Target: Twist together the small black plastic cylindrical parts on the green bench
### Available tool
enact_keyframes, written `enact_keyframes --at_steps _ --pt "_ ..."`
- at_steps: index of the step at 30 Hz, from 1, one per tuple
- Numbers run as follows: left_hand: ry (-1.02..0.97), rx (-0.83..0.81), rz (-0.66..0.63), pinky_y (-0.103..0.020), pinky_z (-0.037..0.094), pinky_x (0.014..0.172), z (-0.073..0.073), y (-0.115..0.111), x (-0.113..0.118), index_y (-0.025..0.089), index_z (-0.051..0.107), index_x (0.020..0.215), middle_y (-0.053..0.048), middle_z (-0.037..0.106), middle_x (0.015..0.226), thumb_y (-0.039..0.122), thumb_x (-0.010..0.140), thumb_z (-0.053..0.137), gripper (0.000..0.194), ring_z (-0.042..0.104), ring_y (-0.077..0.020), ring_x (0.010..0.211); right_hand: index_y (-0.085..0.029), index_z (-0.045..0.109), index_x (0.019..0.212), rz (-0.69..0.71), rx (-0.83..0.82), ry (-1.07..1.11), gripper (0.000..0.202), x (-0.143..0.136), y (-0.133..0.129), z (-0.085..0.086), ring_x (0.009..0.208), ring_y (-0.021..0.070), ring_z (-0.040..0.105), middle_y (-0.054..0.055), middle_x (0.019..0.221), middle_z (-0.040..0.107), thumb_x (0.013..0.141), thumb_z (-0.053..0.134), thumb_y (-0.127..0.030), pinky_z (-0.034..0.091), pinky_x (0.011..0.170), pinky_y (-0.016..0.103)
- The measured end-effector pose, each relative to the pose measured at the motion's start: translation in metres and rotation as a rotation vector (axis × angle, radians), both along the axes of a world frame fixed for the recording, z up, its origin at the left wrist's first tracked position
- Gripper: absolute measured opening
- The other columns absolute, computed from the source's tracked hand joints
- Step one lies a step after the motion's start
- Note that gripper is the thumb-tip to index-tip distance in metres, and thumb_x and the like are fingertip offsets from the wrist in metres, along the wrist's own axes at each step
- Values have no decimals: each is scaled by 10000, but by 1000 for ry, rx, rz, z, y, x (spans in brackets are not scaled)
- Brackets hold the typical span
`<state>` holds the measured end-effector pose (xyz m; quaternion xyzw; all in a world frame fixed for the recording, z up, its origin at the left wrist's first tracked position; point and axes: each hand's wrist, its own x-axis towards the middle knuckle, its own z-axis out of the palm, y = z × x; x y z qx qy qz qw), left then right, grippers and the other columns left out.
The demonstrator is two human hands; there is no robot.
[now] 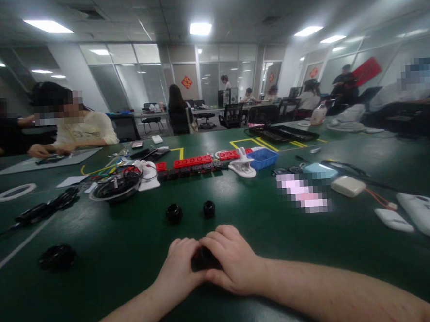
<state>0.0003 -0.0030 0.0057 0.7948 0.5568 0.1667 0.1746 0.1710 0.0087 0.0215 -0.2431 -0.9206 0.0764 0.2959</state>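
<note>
Near the table's front, my left hand (181, 265) and my right hand (234, 262) are closed together around a glossy black part (206, 258). Fingers cover most of it, so its full shape is hidden. My right hand's fingers bend over its top, with the thumb low at the front; my left hand wraps its left side. Beyond them, two small black ring-shaped parts (173, 213) (209, 209) rest on the green table (133, 248). A wider black ring (57, 258) lies farther left.
Across the table stand a metal bowl (114, 189) with dark items, a row of red blocks (192, 161), a white stand (242, 165) and a blue bin (262, 158). A power bank (348, 186) and a white case (427, 213) lie right. A co-worker (78, 125) sits far left.
</note>
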Motion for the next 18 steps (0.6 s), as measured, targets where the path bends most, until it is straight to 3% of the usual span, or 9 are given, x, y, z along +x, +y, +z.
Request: enact_keyframes --at_steps 4,9,18 --pt "14 -1 11 -332 360 722 -1 0 1 183 528 715 -10 563 747 340 636 619 197 497 -204 720 -100 496 1074 18 -10 -14 562 -1 -1 0 841 224 441 120 960 561 866 216 -540 348 776 394" --pt "-9 -35 3 -335 358 744 5 -2 2 183 529 735 -14 562 768 297 642 584 157 497 -202 739 -123 470 1106 -13 -37 -80 375 -1 -2 1 876 221 430 98 1004 559 809 443 -352 341 796 383" --pt "-13 -23 18 -332 348 730 8 -2 4 181 520 700 -1 544 731 242 623 567 109 482 -190 713 -145 503 1091 -13 -9 -105 326 1 -1 4 872 210 422 80 988 558 789 463 -260 341 791 376"
